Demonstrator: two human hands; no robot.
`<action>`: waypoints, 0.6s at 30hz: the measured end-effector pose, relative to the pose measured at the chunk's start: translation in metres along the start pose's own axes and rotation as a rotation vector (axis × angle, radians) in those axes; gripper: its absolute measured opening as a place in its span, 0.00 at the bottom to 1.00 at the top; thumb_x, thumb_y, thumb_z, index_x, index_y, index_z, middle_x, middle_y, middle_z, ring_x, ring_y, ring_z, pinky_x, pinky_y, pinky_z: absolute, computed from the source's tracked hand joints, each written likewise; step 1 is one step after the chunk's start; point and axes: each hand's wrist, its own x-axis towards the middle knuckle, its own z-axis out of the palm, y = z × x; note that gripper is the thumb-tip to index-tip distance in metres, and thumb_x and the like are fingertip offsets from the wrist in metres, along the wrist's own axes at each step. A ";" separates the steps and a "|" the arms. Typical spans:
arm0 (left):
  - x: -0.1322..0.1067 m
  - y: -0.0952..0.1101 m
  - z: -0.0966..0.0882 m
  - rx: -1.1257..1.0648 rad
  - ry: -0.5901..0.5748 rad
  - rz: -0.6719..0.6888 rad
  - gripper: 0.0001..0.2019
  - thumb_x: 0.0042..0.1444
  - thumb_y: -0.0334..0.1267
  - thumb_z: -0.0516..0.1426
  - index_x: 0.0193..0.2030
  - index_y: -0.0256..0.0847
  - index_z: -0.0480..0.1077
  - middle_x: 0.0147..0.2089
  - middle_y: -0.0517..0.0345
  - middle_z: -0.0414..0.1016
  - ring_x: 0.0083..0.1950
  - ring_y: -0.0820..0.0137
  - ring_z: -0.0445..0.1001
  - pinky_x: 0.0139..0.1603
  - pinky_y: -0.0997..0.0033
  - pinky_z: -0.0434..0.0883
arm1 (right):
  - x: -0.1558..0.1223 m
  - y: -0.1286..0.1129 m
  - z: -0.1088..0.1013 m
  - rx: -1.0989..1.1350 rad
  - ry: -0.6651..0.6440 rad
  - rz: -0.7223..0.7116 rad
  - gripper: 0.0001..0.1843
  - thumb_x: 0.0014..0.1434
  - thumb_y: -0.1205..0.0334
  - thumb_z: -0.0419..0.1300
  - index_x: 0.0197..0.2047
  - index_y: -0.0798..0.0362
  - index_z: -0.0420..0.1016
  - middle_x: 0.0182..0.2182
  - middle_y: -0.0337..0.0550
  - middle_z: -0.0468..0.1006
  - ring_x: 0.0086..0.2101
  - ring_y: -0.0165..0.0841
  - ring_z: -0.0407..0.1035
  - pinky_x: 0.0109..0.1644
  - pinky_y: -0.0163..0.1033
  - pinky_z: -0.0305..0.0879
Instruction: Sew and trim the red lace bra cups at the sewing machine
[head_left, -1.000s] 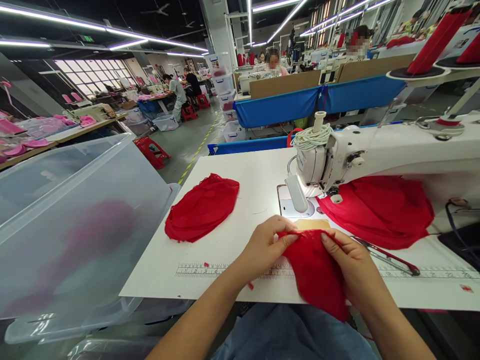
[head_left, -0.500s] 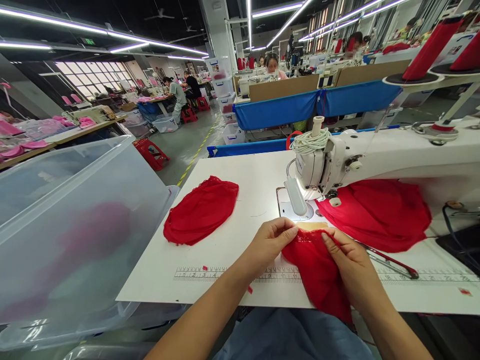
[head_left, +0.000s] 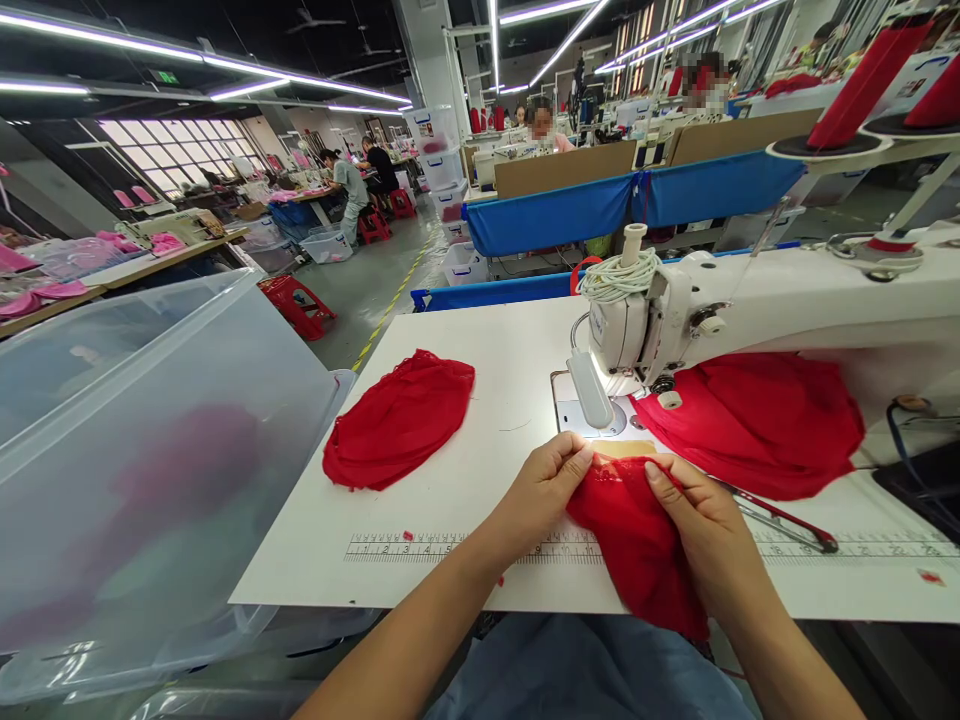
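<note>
A red fabric piece (head_left: 637, 545) hangs over the near edge of the white sewing table (head_left: 465, 350), just in front of the sewing machine (head_left: 720, 310). My left hand (head_left: 544, 490) pinches the piece's upper left edge. My right hand (head_left: 701, 525) rests on its right side, fingers closed over the cloth. A tan strip (head_left: 626, 449) lies by the needle plate, right beyond the fabric's top edge.
A stack of red fabric pieces (head_left: 401, 420) lies left of the machine, a bigger red heap (head_left: 757, 420) under its arm. Scissors (head_left: 784, 522) lie right of my hand. A clear plastic bin (head_left: 142, 450) stands at the left. Other people sit at benches behind.
Both hands have nudged the red piece slightly up toward the needle plate. Everything else stays put.
</note>
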 end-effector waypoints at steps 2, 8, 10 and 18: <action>0.000 0.001 -0.001 -0.012 0.007 -0.001 0.18 0.60 0.53 0.53 0.30 0.40 0.62 0.29 0.64 0.59 0.31 0.74 0.55 0.33 0.74 0.57 | -0.001 -0.002 0.000 -0.029 0.011 -0.010 0.17 0.56 0.46 0.63 0.43 0.48 0.78 0.37 0.40 0.80 0.36 0.35 0.72 0.38 0.36 0.68; -0.002 0.011 -0.005 -0.029 -0.069 -0.030 0.17 0.51 0.48 0.63 0.35 0.38 0.65 0.30 0.63 0.64 0.31 0.75 0.60 0.33 0.75 0.59 | -0.004 -0.007 0.002 -0.173 0.113 -0.108 0.17 0.57 0.45 0.61 0.39 0.49 0.77 0.31 0.38 0.79 0.29 0.31 0.67 0.32 0.33 0.66; -0.002 0.013 -0.005 0.048 -0.051 -0.014 0.14 0.49 0.43 0.64 0.35 0.38 0.66 0.29 0.64 0.63 0.30 0.75 0.60 0.31 0.75 0.59 | -0.006 -0.007 0.004 -0.211 0.106 -0.136 0.16 0.57 0.45 0.60 0.38 0.49 0.76 0.30 0.38 0.78 0.28 0.31 0.67 0.31 0.33 0.65; -0.003 -0.006 -0.003 0.685 0.123 0.437 0.10 0.41 0.21 0.48 0.26 0.41 0.59 0.28 0.62 0.62 0.31 0.71 0.60 0.34 0.71 0.59 | -0.001 0.009 -0.002 -0.787 0.185 -0.765 0.09 0.50 0.72 0.54 0.25 0.48 0.64 0.28 0.38 0.71 0.30 0.32 0.68 0.32 0.36 0.63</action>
